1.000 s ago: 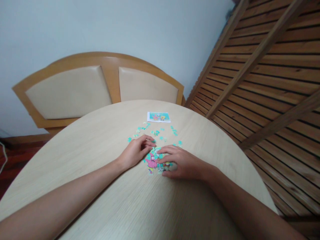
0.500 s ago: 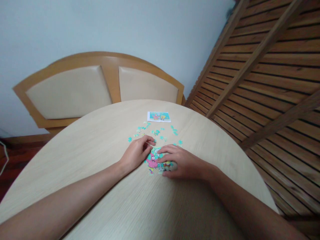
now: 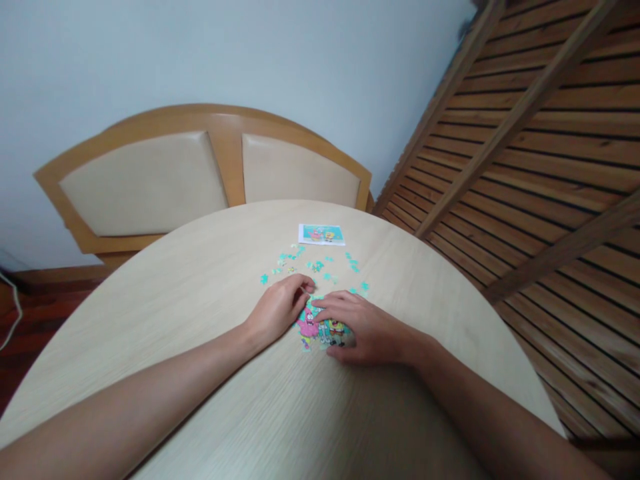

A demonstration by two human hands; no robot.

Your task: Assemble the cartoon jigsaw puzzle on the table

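A partly joined jigsaw puzzle (image 3: 309, 325) lies flat on the table, showing a pink starfish figure and a yellow square figure on teal. At its upper left edge rests my left hand (image 3: 280, 308), fingers curled in toward the thumb; whatever they may hold is hidden. My right hand (image 3: 367, 328) lies over the puzzle's right side with fingers spread and thumb apart, covering part of the picture. Loose teal puzzle pieces (image 3: 317, 267) are scattered just beyond both hands.
A printed picture card (image 3: 323, 235) lies past the loose pieces on the round wooden table (image 3: 200, 273). Behind the table stands a bench with padded back panels (image 3: 145, 183). Slatted wood (image 3: 540, 153) runs along the right.
My left fingers have curled in closer at the puzzle's upper edge. My right fingers have moved slightly over the puzzle. The whole view has shifted a little.
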